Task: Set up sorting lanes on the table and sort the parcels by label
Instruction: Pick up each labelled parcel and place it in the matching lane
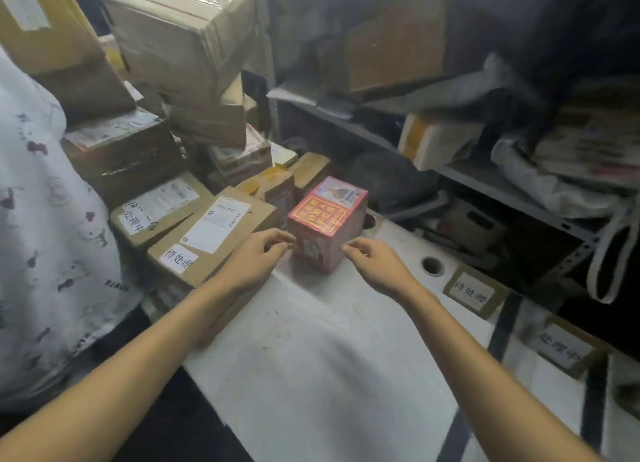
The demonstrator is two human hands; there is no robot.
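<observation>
White table (329,375) first: the single red box (327,224) stands upright on it near the far left corner, and a wide stretch of white tabletop runs from the red box back toward me. Behind and to the right of the box is one metal shelf rack (485,184) stuffed with bags and cartons. Left of the box is a jumbled cardboard pile (131,160), ten-ish parcels, too stacked to count properly, with the nearest one just beside the box at the table's left edge. Right of the box I count three black tape strips (502,326), two cardboard label cards (471,293) along the table's far edge, and two round holes (433,266). The left hand (256,254) and right hand (375,264) sit at the box's near lower corners, one each side. Their fingers are bent, with the tips at or just off the wrapper, and I honestly can't tell if either has hold.
</observation>
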